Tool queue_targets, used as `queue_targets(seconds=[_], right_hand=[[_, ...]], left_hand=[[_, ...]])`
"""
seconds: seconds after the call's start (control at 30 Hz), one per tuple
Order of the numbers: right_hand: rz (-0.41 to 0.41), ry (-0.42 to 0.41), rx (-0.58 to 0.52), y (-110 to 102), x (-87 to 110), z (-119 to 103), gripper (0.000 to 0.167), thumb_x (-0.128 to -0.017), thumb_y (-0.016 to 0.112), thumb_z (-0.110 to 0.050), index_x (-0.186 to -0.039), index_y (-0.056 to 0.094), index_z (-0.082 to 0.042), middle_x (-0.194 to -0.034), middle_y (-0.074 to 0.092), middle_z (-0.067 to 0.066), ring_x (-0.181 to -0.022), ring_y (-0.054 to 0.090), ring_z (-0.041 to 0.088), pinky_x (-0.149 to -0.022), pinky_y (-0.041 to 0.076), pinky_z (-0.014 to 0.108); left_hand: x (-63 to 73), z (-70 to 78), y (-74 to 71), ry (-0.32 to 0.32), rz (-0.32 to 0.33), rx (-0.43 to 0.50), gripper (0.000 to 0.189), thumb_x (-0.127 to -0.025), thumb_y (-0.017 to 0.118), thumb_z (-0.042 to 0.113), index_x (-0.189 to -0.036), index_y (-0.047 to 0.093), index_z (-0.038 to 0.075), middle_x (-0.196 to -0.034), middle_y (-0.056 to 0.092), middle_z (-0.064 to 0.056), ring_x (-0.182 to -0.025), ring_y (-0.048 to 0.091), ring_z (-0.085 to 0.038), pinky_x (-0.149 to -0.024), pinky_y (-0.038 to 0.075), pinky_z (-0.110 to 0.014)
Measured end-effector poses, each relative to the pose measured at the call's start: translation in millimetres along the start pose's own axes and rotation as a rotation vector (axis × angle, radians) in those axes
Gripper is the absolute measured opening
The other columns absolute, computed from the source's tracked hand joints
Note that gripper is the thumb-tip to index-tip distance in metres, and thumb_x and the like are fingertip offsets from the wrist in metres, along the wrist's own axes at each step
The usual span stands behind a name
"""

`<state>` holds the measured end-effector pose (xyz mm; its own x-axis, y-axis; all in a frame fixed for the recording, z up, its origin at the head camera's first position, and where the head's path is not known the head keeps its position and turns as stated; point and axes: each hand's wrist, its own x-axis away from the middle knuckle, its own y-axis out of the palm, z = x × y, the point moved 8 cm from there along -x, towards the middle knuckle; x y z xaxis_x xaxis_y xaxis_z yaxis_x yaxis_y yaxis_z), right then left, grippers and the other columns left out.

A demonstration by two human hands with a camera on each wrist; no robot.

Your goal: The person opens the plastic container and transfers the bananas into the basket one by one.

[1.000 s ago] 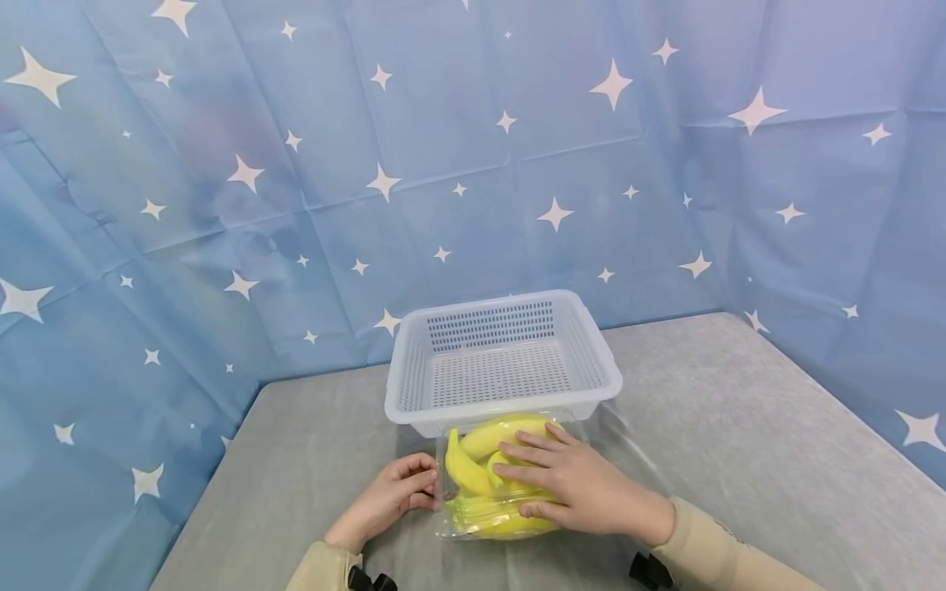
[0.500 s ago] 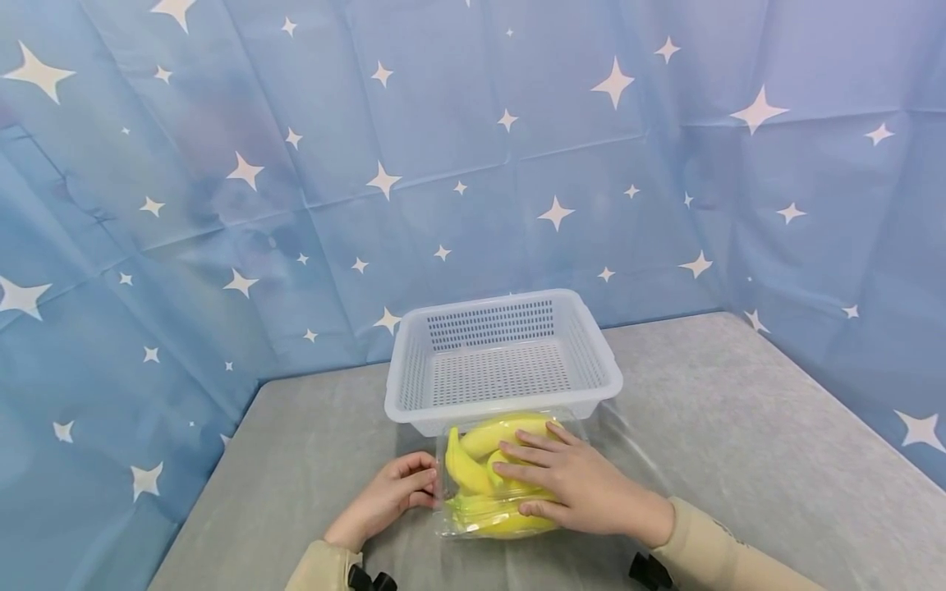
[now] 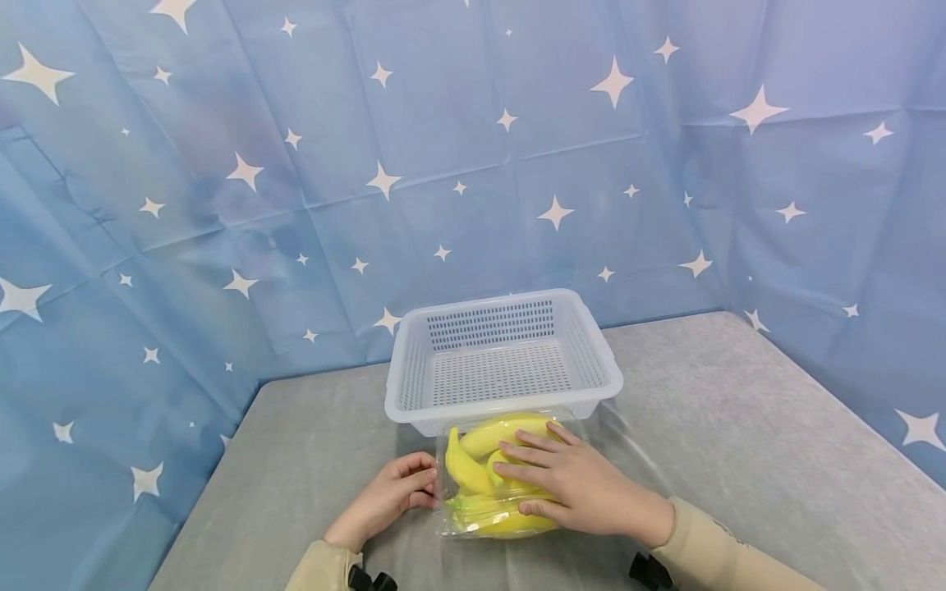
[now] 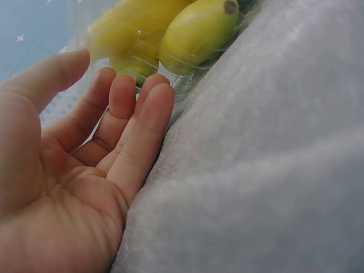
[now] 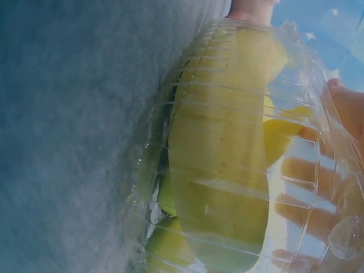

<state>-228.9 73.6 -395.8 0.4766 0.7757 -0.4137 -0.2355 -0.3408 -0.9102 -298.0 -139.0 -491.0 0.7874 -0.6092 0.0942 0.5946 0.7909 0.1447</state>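
Note:
A clear plastic bag (image 3: 480, 509) of yellow toy-like bananas (image 3: 467, 471) lies on the grey table in the head view. My right hand (image 3: 576, 484) rests on top of the bag, fingers spread over the bananas. Through the clear plastic, that hand's fingers (image 5: 307, 176) show in the right wrist view, beside a large banana (image 5: 222, 148). At the bag's left edge is my left hand (image 3: 392, 497), fingers gently bent. The left wrist view has its thumb standing apart from the fingers, with the fingertips (image 4: 156, 105) at or touching the plastic; contact is hard to tell.
Directly behind the bag stands a white perforated plastic basket (image 3: 502, 361) with nothing in it. A grey cloth covers the table (image 3: 709, 427). A blue curtain (image 3: 473, 148) with white stars hangs behind and at both sides.

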Motion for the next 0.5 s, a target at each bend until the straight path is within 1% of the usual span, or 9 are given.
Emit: queue_targets(seconds=[0.13,0.27,0.4,0.5], right_hand=[[-0.002,0.003,-0.009,0.4,0.4,0.2,0.050,-0.098,0.048,-0.048,-0.141,0.052,-0.023,-0.145,0.047,0.003,-0.132,0.044,0.027,-0.103,0.030,0.059],[0.007,0.011,-0.025,0.3,0.5,1.2,0.051,-0.096,0.052,-0.048,-0.141,0.052,-0.024,-0.144,0.048,0.002,-0.132,0.044,0.027,-0.103,0.030,0.060],[0.024,0.028,-0.061,-0.3,0.3,2.8,0.053,-0.094,0.057,-0.047,-0.141,0.050,-0.024,-0.143,0.050,0.001,-0.131,0.046,0.026,-0.104,0.029,0.059],[0.036,0.040,-0.089,-0.4,0.4,4.1,0.052,-0.092,0.059,-0.048,-0.139,0.051,-0.025,-0.142,0.051,0.000,-0.130,0.047,0.026,-0.104,0.029,0.059]], left_hand=[[-0.1,-0.8,-0.6,-0.010,0.010,-0.003,0.007,-0.099,0.054,0.013,-0.100,0.057,0.008,-0.086,0.057,-0.002,-0.080,0.064,-0.014,-0.077,0.054,-0.034],[-0.3,-1.1,-0.7,-0.013,0.016,-0.005,0.007,-0.099,0.054,0.013,-0.100,0.057,0.007,-0.086,0.057,-0.002,-0.080,0.064,-0.014,-0.077,0.054,-0.034],[-0.3,-1.3,-1.1,-0.010,0.017,-0.003,0.007,-0.099,0.054,0.013,-0.100,0.057,0.008,-0.085,0.057,-0.002,-0.079,0.064,-0.014,-0.077,0.054,-0.034],[-0.2,-1.4,-1.4,-0.006,0.015,-0.002,0.007,-0.099,0.054,0.013,-0.099,0.057,0.007,-0.085,0.057,-0.002,-0.079,0.064,-0.014,-0.077,0.054,-0.034]])
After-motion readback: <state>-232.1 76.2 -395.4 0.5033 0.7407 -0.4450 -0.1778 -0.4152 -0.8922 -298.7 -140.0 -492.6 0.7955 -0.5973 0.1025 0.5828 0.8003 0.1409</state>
